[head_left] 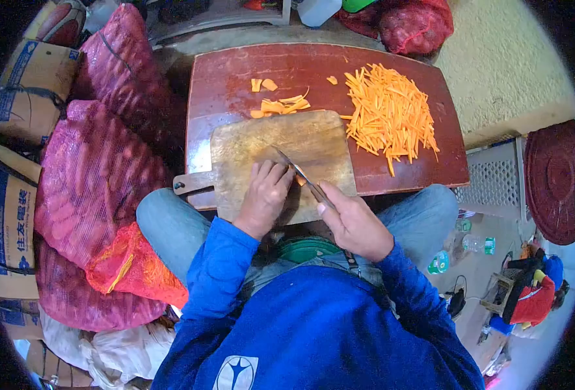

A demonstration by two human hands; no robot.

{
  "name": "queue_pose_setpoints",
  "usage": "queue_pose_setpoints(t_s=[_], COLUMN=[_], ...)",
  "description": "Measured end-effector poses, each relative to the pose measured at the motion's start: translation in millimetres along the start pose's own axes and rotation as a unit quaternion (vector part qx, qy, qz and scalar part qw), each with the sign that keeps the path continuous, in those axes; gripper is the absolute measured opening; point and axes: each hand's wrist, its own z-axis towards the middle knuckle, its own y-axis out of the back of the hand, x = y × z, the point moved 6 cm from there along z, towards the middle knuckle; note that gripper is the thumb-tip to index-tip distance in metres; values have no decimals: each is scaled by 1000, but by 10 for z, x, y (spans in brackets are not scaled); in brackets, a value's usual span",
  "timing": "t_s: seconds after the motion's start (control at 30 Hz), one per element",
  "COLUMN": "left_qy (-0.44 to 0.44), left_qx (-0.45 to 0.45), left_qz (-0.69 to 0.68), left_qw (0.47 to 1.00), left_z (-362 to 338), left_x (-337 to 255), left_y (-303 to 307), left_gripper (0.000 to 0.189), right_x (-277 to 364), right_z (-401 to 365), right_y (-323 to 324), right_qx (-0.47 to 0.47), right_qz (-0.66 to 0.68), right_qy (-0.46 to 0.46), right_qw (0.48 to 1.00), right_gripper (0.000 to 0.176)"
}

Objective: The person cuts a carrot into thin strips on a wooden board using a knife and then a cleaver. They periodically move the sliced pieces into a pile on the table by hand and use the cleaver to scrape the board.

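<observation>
A wooden cutting board (pixel 281 133) with a handle at its left lies on a low dark red table (pixel 229 71). My right hand (pixel 356 223) is wrapped round the handle of a knife (pixel 290 161), whose blade points up and left over the board. Beside the blade, my left hand (pixel 263 195) has its fingers curled on a small orange carrot piece (pixel 300 180), which is mostly hidden. Beyond the board lie some carrot offcuts (pixel 281 104). A large heap of carrot sticks (pixel 391 114) is on the table at the right.
Filled purple mesh sacks (pixel 99 169) and cardboard boxes (pixel 14 221) stand at the left, with a red mesh bag (pixel 134 263) near my knee. Another red sack (pixel 414 26) is behind the table. Plastic bottles (pixel 476 244) and a person (pixel 538 296) are at the right.
</observation>
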Motion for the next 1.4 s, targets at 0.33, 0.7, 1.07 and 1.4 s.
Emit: queue_pose_setpoints(t_s=[0.33, 0.7, 1.07, 1.4], left_qy=[6, 8, 21, 4], left_qx=[-5, -12, -45, -88], left_qz=[-3, -13, -36, -54], left_qw=[1000, 1000, 998, 995], left_z=[-1, -20, -9, -3], left_x=[87, 36, 61, 59], left_y=[8, 14, 29, 24], left_gripper=[31, 32, 27, 24], right_x=[16, -95, 9, -46], right_z=[149, 207, 199, 382], right_y=[-53, -192, -45, -93], right_qx=[-42, -15, -59, -58], right_qz=[38, -39, 41, 14], right_qy=[68, -2, 45, 73], right_qw=[996, 999, 996, 996], right_gripper=[41, 40, 34, 37])
